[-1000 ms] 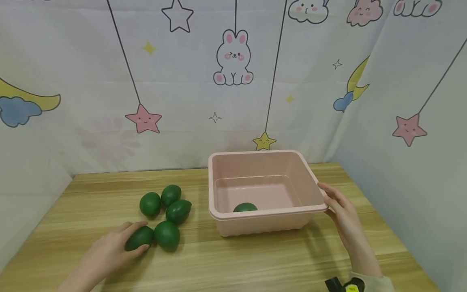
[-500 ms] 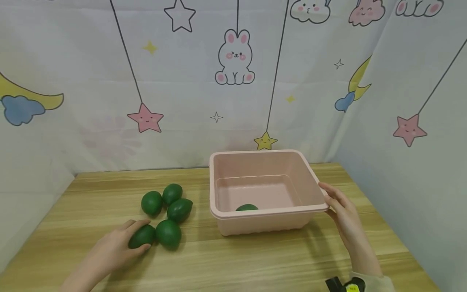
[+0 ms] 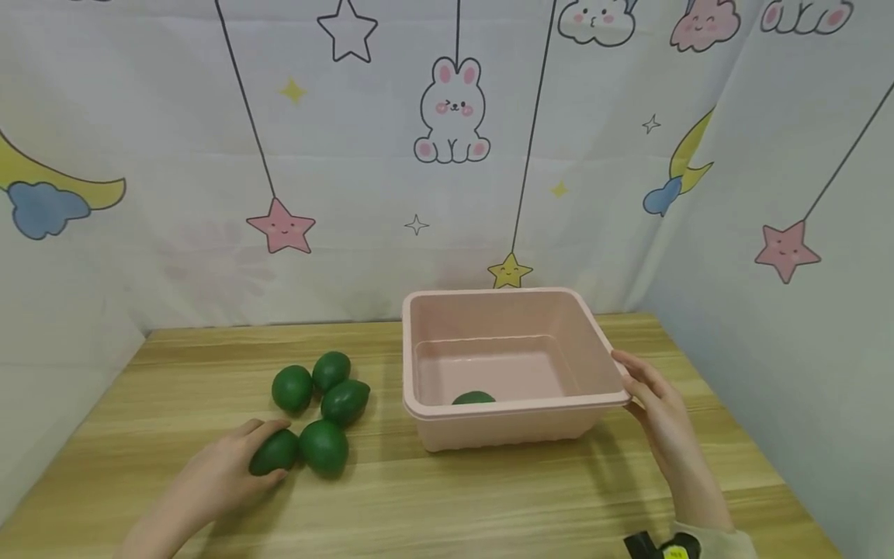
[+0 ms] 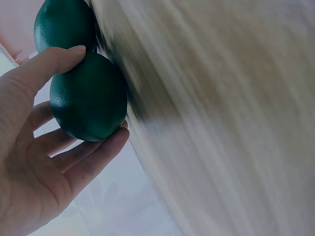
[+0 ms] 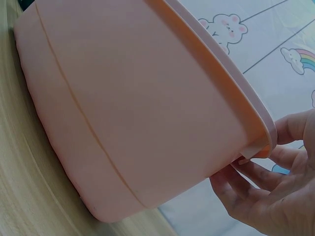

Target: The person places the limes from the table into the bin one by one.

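Observation:
My left hand [image 3: 222,470] holds a smooth dark green avocado [image 3: 274,453] on the table, thumb on the near side and fingers round the far side. In the left wrist view, the thumb lies across the top of this avocado [image 4: 89,101], where it meets a second avocado [image 4: 64,24]. That neighbour [image 3: 324,449] lies just right of it in the head view. My right hand [image 3: 660,415] grips the right rim of a pink plastic basin [image 3: 499,432], with fingers tucked under the lip in the right wrist view. One avocado [image 3: 474,397] lies inside, partly hidden by the front wall.
Further avocados lie in a loose cluster: one at the left [image 3: 292,389], one at the back [image 3: 331,371] and a pointed one [image 3: 345,402]. A wood-grain table [image 3: 419,505] carries everything. Behind it hangs a white printed curtain [image 3: 363,155].
The head view has shifted slightly. My left hand keeps its hold on the avocado with hardly any movement, and my right hand stays on the basin's rim.

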The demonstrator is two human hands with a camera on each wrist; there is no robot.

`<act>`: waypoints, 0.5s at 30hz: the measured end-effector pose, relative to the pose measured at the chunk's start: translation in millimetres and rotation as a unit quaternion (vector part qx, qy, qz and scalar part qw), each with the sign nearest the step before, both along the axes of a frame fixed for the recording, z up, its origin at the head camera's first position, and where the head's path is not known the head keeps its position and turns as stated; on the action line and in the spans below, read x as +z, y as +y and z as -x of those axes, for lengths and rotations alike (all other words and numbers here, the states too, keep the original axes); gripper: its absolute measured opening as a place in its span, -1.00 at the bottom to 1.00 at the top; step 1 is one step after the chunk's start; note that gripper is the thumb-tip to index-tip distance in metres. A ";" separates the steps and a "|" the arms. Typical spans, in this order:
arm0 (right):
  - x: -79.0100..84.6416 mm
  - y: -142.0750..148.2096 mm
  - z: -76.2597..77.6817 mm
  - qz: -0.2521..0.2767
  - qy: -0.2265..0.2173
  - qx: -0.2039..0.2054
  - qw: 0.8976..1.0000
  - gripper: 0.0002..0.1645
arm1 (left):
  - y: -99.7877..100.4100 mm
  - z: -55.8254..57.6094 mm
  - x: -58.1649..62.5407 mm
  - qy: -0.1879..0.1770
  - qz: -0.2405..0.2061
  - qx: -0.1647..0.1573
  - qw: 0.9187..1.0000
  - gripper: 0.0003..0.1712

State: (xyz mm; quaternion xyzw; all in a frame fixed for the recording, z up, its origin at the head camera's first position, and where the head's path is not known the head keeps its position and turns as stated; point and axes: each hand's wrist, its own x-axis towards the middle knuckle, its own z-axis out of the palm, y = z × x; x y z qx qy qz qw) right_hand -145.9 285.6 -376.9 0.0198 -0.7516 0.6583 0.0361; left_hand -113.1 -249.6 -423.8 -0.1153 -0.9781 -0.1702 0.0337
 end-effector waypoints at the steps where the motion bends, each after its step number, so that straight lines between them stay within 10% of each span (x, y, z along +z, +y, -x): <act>1: -0.1 -0.1 -0.3 -0.002 0.000 0.000 1.000 -0.42 | -0.3 0.0 -0.1 -0.001 0.000 -0.001 1.000 -0.25; 15: 0.4 -0.6 -0.5 0.000 0.003 -0.005 1.000 -0.42 | -1.1 0.8 2.8 0.003 0.009 -0.004 1.000 -0.26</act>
